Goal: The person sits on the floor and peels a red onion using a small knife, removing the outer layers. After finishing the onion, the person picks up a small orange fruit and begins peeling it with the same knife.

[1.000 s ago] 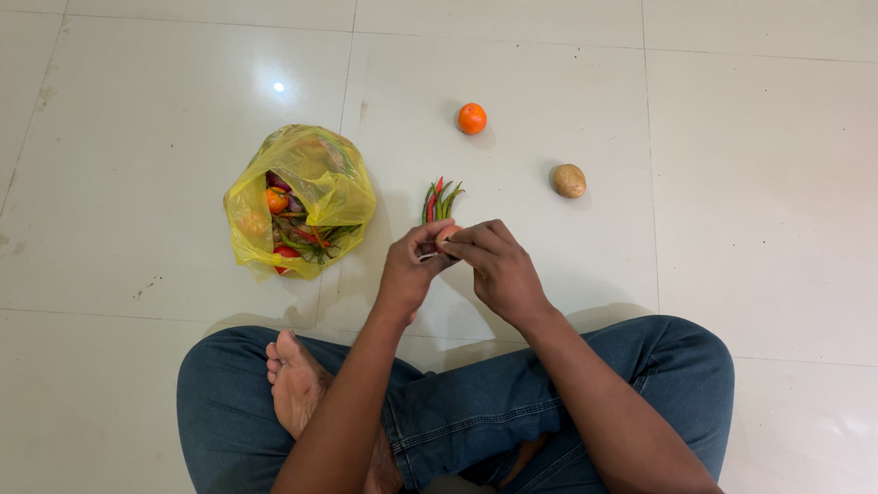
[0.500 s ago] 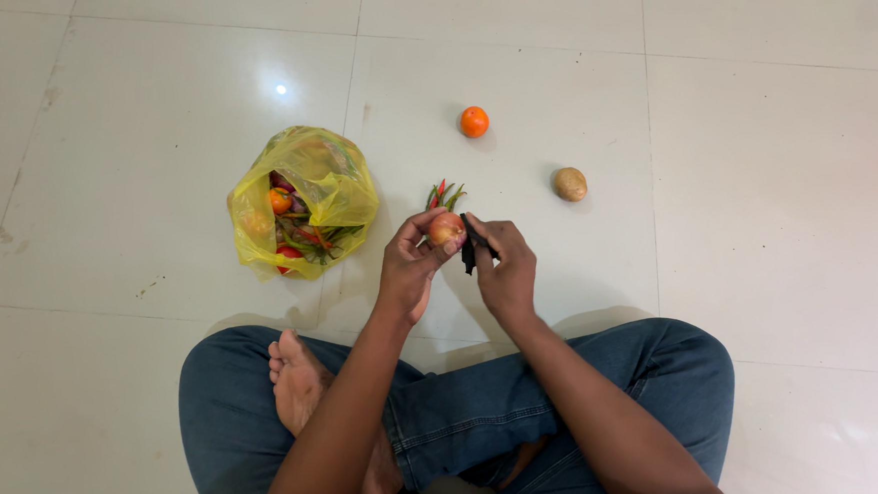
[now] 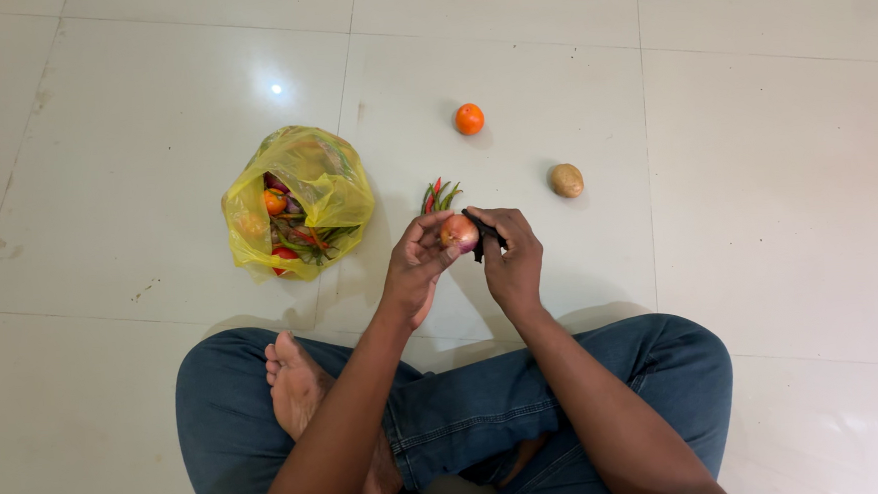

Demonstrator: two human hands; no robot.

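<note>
On glossy pale floor tiles (image 3: 776, 179), left hand (image 3: 415, 268) pinches an onion (image 3: 459, 233), right hand (image 3: 513, 258) clasps a black tool (image 3: 483, 237).

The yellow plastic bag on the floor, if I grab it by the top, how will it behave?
The yellow plastic bag looks thin and crumpled, so it would probably go floppy and sag. Its mouth lies open, showing mixed vegetables, so some could spill if it tips. It is well filled, so it may feel fairly heavy.

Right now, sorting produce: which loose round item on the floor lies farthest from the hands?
The orange, beyond the chillies; the potato lies closer, to the right.
</note>
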